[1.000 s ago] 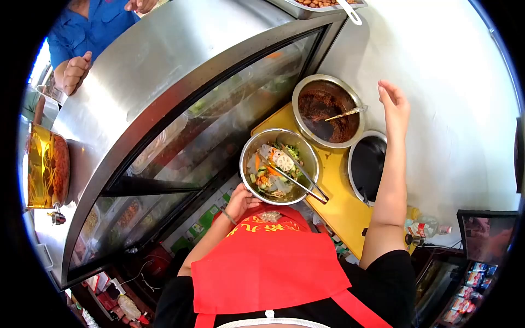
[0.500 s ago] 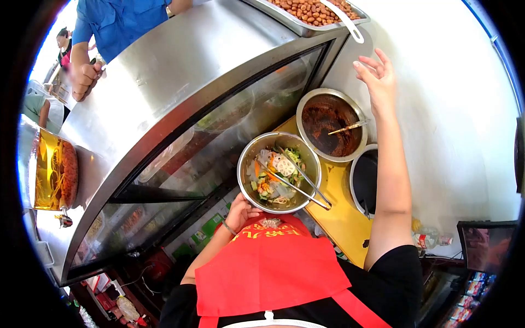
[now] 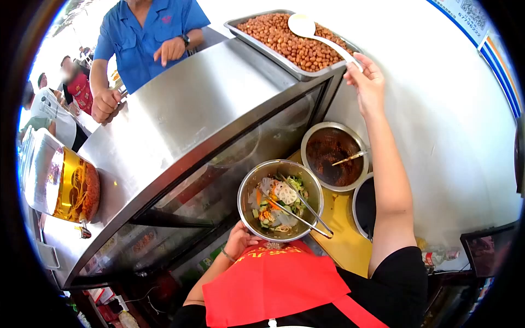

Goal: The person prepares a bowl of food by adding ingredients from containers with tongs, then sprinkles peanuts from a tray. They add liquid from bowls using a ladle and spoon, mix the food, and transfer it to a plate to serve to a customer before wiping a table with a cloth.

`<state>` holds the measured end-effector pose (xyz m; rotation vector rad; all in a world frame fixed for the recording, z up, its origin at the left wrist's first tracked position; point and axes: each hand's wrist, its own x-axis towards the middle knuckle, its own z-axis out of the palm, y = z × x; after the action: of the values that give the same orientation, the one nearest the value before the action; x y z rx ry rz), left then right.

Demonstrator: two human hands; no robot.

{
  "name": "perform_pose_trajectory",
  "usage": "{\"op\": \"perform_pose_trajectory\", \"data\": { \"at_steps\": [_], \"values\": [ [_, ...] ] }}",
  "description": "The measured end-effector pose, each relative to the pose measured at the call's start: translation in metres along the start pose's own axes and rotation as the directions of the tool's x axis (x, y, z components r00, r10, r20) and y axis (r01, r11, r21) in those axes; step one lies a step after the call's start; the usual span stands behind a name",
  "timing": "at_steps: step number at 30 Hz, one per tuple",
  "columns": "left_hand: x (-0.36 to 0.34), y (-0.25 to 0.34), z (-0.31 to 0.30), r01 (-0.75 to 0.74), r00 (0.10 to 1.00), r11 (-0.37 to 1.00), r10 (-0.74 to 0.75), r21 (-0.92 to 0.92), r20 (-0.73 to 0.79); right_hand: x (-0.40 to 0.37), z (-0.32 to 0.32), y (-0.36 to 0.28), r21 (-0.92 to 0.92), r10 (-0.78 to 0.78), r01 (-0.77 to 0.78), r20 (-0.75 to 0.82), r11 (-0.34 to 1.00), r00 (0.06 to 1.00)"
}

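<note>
My left hand grips the near left side of a steel bowl. Sliced vegetables, lotus root among them, lie in the bowl. Metal tongs rest in it, their bent end sticking out over the right rim. At the upper right, my right hand has its thumb and fingers closed around the handle end of a white spoon. The spoon's head lies on peanuts heaped in a metal tray.
The steel counter curves over a glass display case. Behind the bowl, a pot of dark red sauce holds a utensil; a dark pot stands beside it. A jar of yellow liquid is left. A blue-shirted person leans there.
My right hand has gone from open in the air to holding the spoon's handle. The camera view has tilted up, showing more of the peanut tray. My left hand stays at the bowl.
</note>
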<state>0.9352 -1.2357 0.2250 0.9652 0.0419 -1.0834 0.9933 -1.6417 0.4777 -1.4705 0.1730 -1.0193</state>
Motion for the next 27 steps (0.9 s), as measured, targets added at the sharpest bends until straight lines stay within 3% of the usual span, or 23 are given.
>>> {"op": "perform_pose_trajectory", "data": {
  "at_steps": [2,5,6,7,9,12,13,15,16,18,19,21,23,26,27],
  "values": [
    [-0.005,0.009,0.008,-0.013,1.000,1.000,0.013,-0.001,0.017,0.024,0.003,-0.004,0.267,-0.043,0.080,-0.140,0.960,0.989],
    [-0.008,0.024,0.017,-0.033,0.998,0.999,0.033,-0.006,0.058,0.072,0.019,-0.016,0.283,-0.065,0.126,-0.216,0.951,0.974],
    [-0.008,0.029,0.018,-0.029,0.997,0.999,0.030,-0.013,0.078,0.083,0.029,-0.018,0.169,-0.020,0.054,-0.193,0.984,0.981],
    [-0.007,0.032,0.020,-0.036,0.996,0.999,0.037,-0.008,0.082,0.089,0.038,-0.018,-0.029,-0.103,0.100,-0.149,0.995,0.983],
    [-0.005,0.038,0.023,-0.056,0.988,0.998,0.061,-0.035,0.141,0.093,0.048,-0.023,-0.265,-0.255,0.259,0.051,0.929,0.966],
    [-0.011,0.050,0.039,-0.057,0.986,0.996,0.066,-0.062,0.150,0.080,0.055,-0.028,-0.588,-0.242,0.533,0.502,0.609,0.830],
    [-0.012,0.055,0.043,-0.065,0.987,0.996,0.072,-0.055,0.141,0.078,0.055,-0.029,-0.506,-0.308,0.734,0.684,0.453,0.661],
    [-0.015,0.064,0.049,-0.059,0.985,0.997,0.066,-0.052,0.158,0.072,0.058,-0.027,-0.407,-0.381,0.869,0.783,0.283,0.491],
    [-0.017,0.069,0.053,-0.060,0.986,0.997,0.066,-0.041,0.152,0.069,0.058,-0.028,-0.406,-0.385,0.870,0.782,0.280,0.490],
    [-0.024,0.074,0.061,-0.036,0.992,0.999,0.040,-0.034,0.121,0.058,0.060,-0.029,-0.477,-0.301,0.664,0.631,0.576,0.715],
    [-0.024,0.078,0.062,-0.036,0.987,0.998,0.042,-0.044,0.155,0.062,0.061,-0.032,-0.477,-0.309,0.673,0.634,0.565,0.709],
    [-0.025,0.082,0.064,-0.040,0.980,0.998,0.049,-0.053,0.194,0.073,0.062,-0.037,-0.475,-0.194,0.293,0.248,0.830,0.949],
    [-0.026,0.087,0.067,-0.036,0.975,0.996,0.052,-0.079,0.214,0.086,0.055,-0.040,-0.241,-0.019,0.012,-0.028,0.971,0.999],
    [-0.031,0.090,0.072,-0.017,0.975,0.991,0.047,-0.133,0.218,0.093,0.032,-0.030,0.042,0.146,-0.140,-0.209,0.989,0.967],
    [-0.031,0.093,0.074,-0.018,0.973,0.991,0.048,-0.132,0.227,0.094,0.027,-0.036,0.038,0.137,-0.131,-0.212,0.991,0.968]
  ]
}}
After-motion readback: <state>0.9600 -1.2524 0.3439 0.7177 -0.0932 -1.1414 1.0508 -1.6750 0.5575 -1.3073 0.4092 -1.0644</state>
